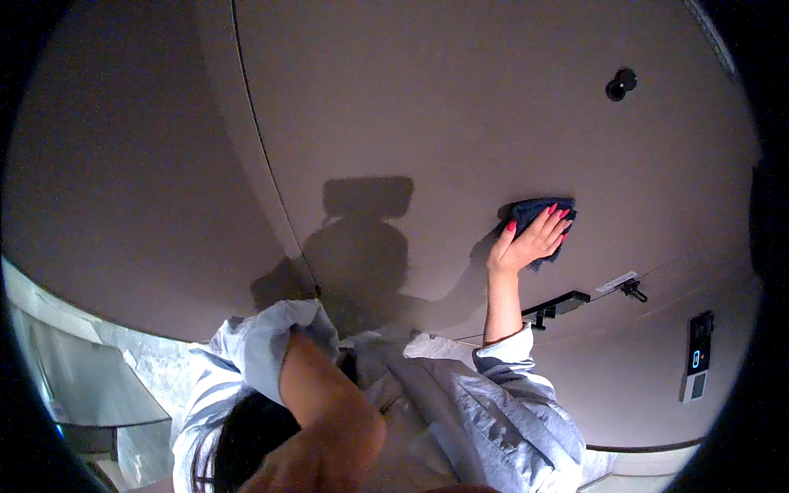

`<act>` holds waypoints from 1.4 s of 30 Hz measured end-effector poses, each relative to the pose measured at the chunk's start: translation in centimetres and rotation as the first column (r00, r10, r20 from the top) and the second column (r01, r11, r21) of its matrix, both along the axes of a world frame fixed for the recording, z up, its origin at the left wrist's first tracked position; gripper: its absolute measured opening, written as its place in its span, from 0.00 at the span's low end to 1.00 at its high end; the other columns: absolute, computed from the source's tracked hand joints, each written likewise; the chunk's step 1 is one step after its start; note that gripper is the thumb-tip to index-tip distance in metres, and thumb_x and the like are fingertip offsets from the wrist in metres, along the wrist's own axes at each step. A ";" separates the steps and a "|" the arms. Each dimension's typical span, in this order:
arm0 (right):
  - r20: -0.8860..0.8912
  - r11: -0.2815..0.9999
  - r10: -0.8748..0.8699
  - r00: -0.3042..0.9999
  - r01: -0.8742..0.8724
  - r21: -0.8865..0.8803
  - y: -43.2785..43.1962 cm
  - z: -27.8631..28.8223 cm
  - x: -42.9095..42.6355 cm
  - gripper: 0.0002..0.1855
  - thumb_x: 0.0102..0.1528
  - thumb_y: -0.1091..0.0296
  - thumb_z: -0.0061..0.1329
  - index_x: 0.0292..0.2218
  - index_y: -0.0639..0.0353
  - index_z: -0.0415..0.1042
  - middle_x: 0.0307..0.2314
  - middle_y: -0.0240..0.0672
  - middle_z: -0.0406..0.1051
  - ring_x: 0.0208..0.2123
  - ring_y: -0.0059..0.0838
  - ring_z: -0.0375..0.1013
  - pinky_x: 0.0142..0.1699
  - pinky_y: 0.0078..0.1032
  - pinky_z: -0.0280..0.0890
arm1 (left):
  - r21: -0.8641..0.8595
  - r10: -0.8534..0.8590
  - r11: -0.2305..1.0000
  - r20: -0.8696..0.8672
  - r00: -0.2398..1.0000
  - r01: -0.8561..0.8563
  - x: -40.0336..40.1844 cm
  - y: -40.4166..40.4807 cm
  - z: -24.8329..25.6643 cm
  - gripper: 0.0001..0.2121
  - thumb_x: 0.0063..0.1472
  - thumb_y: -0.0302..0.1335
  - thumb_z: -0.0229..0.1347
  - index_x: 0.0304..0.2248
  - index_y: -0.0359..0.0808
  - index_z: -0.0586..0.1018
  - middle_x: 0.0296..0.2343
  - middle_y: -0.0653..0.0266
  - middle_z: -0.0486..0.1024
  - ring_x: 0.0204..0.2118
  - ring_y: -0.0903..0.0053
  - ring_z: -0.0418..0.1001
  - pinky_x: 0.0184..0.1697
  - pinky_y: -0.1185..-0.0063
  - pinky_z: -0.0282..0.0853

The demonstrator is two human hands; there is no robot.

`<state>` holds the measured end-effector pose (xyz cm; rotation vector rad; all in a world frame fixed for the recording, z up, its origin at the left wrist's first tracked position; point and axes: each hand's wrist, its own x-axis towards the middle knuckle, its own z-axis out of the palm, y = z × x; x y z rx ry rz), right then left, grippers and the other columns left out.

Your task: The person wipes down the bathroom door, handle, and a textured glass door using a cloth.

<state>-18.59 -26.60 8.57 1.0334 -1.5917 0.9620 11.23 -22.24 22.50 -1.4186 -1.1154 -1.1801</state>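
My right hand [531,240] lies with fingers spread over a folded dark navy cloth [535,212], pressing it against a brown-grey panel surface [431,111]. Red nails show on its fingers, and part of the cloth sticks out beyond them. My left arm is bent up close to the camera; its blurred bare part [333,407] comes out of a rolled pale sleeve [265,351]. The left hand itself cannot be made out clearly, nor whether it holds anything.
A dark seam [265,151] runs down the panel. Right of my forearm are a black bar-like handle [558,303] and a small black hook [633,289]. Farther right sits a black device [699,339] with a lit symbol. A round black fitting [621,84] is higher up.
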 end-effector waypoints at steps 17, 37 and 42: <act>-0.332 0.929 0.209 0.920 -0.080 0.362 -8.1 14.4 11.9 0.37 0.51 0.42 0.44 0.59 0.44 0.57 0.58 0.27 0.54 0.60 0.32 0.51 0.61 0.42 0.41 | 0.360 0.930 -0.028 0.351 0.108 -0.932 1.5 -12.8 -6.7 0.25 0.64 0.47 0.33 0.45 0.33 0.69 0.42 0.53 0.68 0.47 0.62 0.66 0.49 0.67 0.63; -0.569 0.986 0.126 0.812 -0.039 0.161 -11.7 35.2 15.5 0.31 0.59 0.55 0.38 0.60 0.55 0.50 0.60 0.36 0.49 0.63 0.35 0.44 0.63 0.39 0.38 | -0.246 0.586 -0.626 0.477 -0.655 -0.740 1.5 -26.0 -15.7 0.31 0.66 0.45 0.30 0.59 0.29 0.50 0.60 0.47 0.44 0.64 0.55 0.40 0.63 0.61 0.37; -0.525 0.939 0.338 0.781 -0.243 0.243 -15.8 27.3 18.9 0.31 0.54 0.49 0.43 0.57 0.46 0.59 0.56 0.30 0.57 0.60 0.32 0.51 0.62 0.40 0.43 | -0.060 0.745 -0.482 0.496 -0.446 -0.874 1.4 -27.6 -17.5 0.31 0.65 0.43 0.34 0.59 0.29 0.49 0.60 0.46 0.45 0.63 0.53 0.42 0.63 0.62 0.39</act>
